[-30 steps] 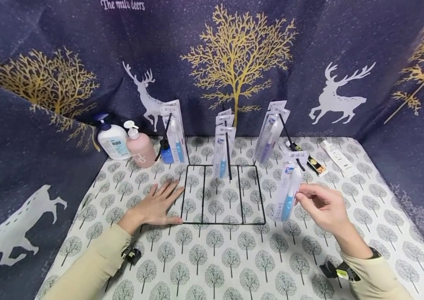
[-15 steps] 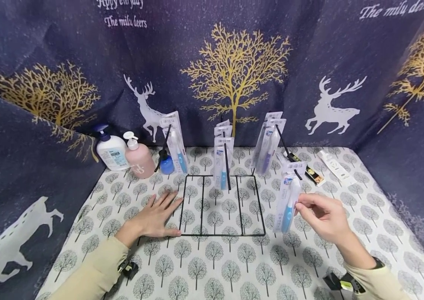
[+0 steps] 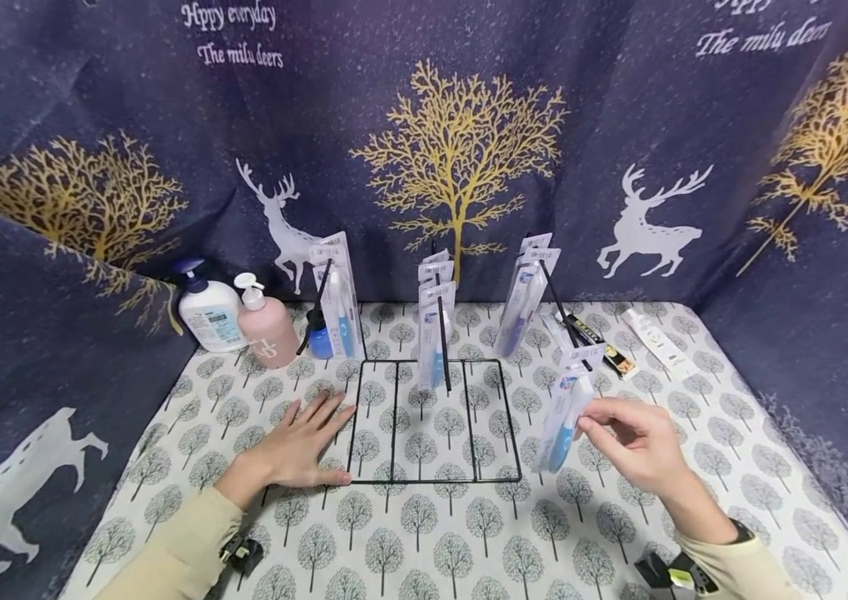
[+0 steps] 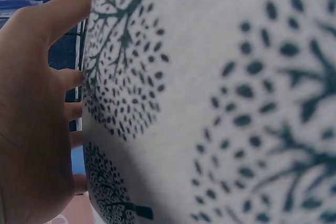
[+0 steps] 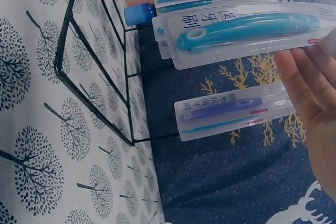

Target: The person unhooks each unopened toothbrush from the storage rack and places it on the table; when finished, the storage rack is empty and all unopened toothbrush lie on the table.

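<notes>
In the head view my right hand (image 3: 637,437) pinches the side edge of a toothbrush (image 3: 563,437) in a clear blister pack, blue-handled. The pack hangs tilted, its header card at the tip of the right-hand hook (image 3: 561,304) of a black wire display rack (image 3: 435,481). The right wrist view shows the blue handle (image 5: 247,30) lengthwise, the hand (image 5: 315,87) holding the pack from the right. My left hand (image 3: 296,446) lies palm down on the tabletop with fingers spread, its thumb at the rack base's front left corner; its edge shows in the left wrist view.
More packaged toothbrushes hang on the left hook (image 3: 344,321), middle hook (image 3: 431,350) and right hook (image 3: 521,312). Behind left are a white pump bottle (image 3: 212,317), a pink pump bottle (image 3: 268,333) and a blue bottle (image 3: 321,343). Two tubes, one white (image 3: 656,342), one black (image 3: 607,354), lie behind right.
The head view has tilted up, shifting the scene down. The toothbrush pack leans more, its lower end swung left, and less of the hook tip shows past its card. My left hand stays put.
</notes>
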`<state>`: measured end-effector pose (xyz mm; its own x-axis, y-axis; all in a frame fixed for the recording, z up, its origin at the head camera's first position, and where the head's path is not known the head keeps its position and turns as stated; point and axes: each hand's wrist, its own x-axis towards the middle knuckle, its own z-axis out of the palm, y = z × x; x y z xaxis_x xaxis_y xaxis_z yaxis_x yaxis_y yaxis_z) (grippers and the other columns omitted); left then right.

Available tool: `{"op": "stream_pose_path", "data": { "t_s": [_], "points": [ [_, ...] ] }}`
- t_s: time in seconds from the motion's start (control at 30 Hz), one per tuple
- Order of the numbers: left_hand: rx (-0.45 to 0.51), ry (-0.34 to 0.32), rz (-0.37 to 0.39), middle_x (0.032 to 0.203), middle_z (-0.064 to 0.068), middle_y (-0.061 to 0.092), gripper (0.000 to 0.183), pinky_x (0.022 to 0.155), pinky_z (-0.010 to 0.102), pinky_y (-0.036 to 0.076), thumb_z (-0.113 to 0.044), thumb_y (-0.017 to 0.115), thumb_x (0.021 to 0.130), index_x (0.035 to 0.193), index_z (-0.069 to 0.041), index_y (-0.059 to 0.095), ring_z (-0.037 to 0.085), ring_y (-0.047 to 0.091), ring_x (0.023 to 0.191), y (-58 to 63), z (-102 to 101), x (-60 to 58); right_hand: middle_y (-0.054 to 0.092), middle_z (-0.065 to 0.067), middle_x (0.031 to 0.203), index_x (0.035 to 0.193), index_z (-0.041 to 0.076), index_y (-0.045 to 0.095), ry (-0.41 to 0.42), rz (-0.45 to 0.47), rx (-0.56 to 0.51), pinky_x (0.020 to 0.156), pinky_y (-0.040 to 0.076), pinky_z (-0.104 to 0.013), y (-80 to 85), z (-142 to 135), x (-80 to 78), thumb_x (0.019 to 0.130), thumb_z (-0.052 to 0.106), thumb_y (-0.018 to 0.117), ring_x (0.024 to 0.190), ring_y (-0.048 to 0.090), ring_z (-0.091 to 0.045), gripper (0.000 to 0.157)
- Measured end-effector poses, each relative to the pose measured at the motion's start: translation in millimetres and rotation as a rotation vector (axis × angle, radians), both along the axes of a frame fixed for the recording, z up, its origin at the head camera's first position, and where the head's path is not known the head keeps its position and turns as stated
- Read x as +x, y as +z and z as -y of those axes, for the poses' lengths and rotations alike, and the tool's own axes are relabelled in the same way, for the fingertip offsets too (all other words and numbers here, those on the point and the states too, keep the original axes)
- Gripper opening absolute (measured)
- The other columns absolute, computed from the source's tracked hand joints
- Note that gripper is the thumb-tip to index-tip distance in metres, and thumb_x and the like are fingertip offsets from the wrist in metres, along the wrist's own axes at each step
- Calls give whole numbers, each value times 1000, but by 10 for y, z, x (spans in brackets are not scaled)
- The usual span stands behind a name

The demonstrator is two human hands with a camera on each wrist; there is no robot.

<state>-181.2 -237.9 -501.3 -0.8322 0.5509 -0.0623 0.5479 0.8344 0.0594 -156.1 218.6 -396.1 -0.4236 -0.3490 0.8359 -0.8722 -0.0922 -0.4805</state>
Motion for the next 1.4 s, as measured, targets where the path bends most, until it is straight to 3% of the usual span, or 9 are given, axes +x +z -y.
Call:
{"op": "stream_pose_path", "data": {
  "t_s": [0.4,0.7,0.87,1.07,1.4],
  "points": [
    [21,-3,5,153,11,12,102,107,64,14,-81,42,70,147,-19,18,36,13,139,-7,21,5,63,-8,70,77,-15,62,7,-74,6,43,39,-10,93,70,23,76,-12,62,52,46,-6,4],
    [7,-7,2,153,11,11,102,106,64,15,-80,43,70,147,-18,18,36,13,138,9,48,-7,63,-12,72,80,-17,62,36,-55,17,45,42,-12,46,111,54,76,-13,61,53,49,-8,6],
    [9,-11,19,154,11,10,102,107,64,13,-79,44,71,147,-18,17,37,12,139,12,9,-63,62,-10,71,81,-14,63,-14,-36,53,45,42,-12,37,79,53,77,-12,61,55,49,-6,5],
    [-7,1,43,154,9,8,102,108,63,12,-79,42,71,148,-18,12,36,9,139,21,-16,-108,63,-13,73,82,-15,62,3,-6,75,48,45,-14,9,42,67,76,-15,59,59,52,-7,7],
    [-46,13,53,155,6,0,102,109,60,11,-81,39,72,148,-20,9,34,6,140,48,-26,-62,64,-13,72,88,-10,64,-73,125,152,47,47,-14,-94,-1,210,65,-27,55,59,57,-8,30]
  ]
}}
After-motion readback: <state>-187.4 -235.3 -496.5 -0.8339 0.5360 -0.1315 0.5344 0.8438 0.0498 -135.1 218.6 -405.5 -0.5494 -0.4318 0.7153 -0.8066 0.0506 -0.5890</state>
